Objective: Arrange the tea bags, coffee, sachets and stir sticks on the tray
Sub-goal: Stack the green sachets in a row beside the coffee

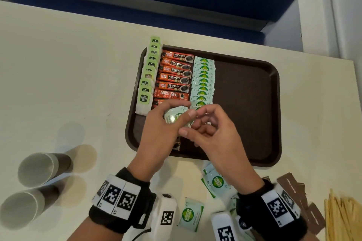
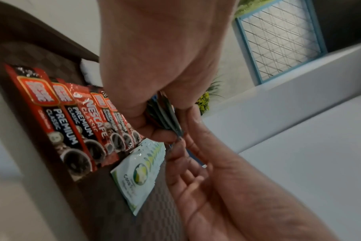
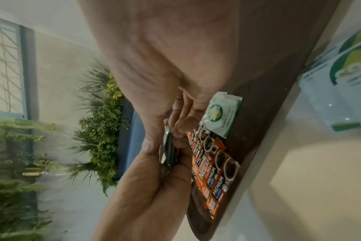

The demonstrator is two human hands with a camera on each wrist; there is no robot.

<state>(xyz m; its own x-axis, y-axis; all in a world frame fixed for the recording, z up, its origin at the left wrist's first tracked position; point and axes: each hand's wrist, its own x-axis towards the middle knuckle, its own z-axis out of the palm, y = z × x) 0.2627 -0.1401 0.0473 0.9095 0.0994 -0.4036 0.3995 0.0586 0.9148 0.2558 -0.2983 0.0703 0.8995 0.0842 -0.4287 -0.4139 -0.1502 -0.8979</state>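
A brown tray (image 1: pixel 254 103) holds a column of green tea bags (image 1: pixel 148 76), a column of red coffee sachets (image 1: pixel 174 78) and a column of Coco sugar sachets (image 1: pixel 203 82). Just above the tray's near part, my left hand (image 1: pixel 176 121) grips a small stack of sugar sachets (image 1: pixel 173 116). My right hand (image 1: pixel 197 119) pinches the edge of that stack with thumb and forefinger. The left wrist view shows the stack (image 2: pixel 167 117) edge-on between both hands, above the nearest sugar sachet (image 2: pixel 138 176). The right wrist view shows the same stack (image 3: pixel 167 150).
Loose sugar sachets (image 1: pixel 215 184) lie on the white table in front of the tray. Brown sachets (image 1: pixel 293 186) and a heap of wooden stir sticks (image 1: pixel 342 219) lie at the near right. Two paper cups (image 1: pixel 39 168) lie on their sides at the near left.
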